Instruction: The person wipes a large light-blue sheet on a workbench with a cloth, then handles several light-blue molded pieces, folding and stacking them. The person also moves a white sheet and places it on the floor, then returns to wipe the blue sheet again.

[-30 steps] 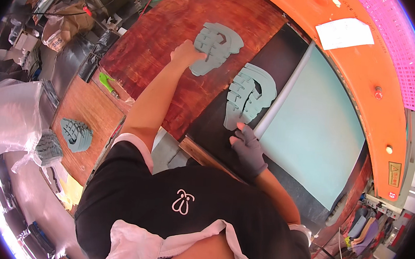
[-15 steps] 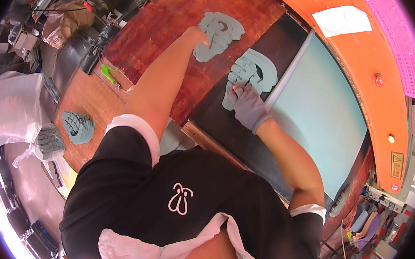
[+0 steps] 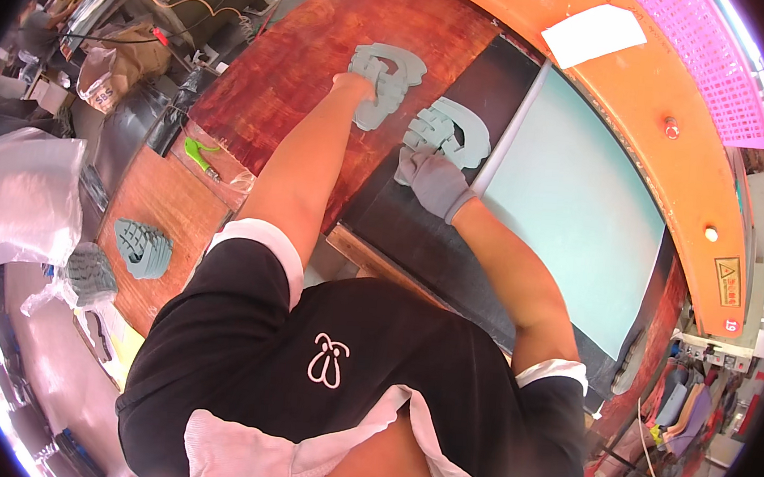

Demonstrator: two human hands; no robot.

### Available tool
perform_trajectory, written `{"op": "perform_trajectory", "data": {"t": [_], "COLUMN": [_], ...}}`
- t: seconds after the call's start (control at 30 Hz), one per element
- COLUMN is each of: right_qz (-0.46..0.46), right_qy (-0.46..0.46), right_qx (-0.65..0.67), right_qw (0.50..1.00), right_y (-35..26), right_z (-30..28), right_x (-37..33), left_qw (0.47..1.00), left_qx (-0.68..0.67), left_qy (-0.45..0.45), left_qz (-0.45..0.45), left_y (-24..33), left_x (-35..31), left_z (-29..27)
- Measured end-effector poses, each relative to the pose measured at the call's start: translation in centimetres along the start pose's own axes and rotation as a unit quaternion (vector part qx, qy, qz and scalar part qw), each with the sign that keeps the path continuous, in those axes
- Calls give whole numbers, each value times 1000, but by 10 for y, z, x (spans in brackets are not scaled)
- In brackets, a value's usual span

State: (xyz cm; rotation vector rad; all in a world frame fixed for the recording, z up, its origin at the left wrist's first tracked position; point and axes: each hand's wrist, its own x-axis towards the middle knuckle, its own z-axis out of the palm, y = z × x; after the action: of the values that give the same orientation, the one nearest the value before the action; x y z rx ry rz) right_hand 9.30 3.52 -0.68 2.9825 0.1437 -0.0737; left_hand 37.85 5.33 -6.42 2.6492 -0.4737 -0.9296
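Two groups of grey-green cut sheet pieces, shaped like shoe uppers, lie in front of me. My left hand (image 3: 354,87), bare, closes on the near left edge of the farther shoe-upper pieces (image 3: 396,85), on the red-brown board; most of its fingers are hidden. My right hand (image 3: 438,182), in a grey glove, has its fingers curled round the near end of the other shoe-upper pieces (image 3: 472,142), on the black surface. These pieces have slots and a curved opening.
A pale blue-green sheet (image 3: 582,209) covers the right side, below an orange machine beam (image 3: 675,163) with a pink basket (image 3: 697,57). At left, a stack of latticed grey pieces (image 3: 143,249) and a green air gun (image 3: 198,154) lie near clear plastic bags (image 3: 22,197).
The view has turned slightly, so the beam and sheet sit further left in the picture. Both hands stay at the same shoe-upper pieces, with no clear shift against them.
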Motion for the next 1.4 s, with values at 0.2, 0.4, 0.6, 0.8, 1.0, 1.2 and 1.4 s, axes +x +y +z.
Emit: {"op": "perform_trajectory", "data": {"t": [0.2,0.4,0.6,0.8,1.0,1.2,1.4], "right_qz": [200,238,133,-120,-122,-126,202], "right_qy": [199,414,397,232,151,143,-81], "right_qx": [283,473,318,220,279,389,502], "right_qw": [917,740,851,940,940,901,837], "right_y": [10,51,-33,-157,-168,-122,-47], "right_z": [-3,-56,-81,-20,-21,-42,-28], "right_x": [-5,28,76,100,87,97,146], "left_qw": [959,930,883,557,628,652,711], "left_qx": [-242,-318,-469,-827,-777,-752,-686], "left_qy": [-140,-161,6,-76,21,-96,-153], "left_qz": [-34,93,21,6,-41,-34,-4], "left_y": [-68,-170,-215,-224,-215,-236,-247], "left_x": [-63,-142,-194,-243,-267,-267,-253], "left_z": [-35,-39,-3,23,35,40,36]}}
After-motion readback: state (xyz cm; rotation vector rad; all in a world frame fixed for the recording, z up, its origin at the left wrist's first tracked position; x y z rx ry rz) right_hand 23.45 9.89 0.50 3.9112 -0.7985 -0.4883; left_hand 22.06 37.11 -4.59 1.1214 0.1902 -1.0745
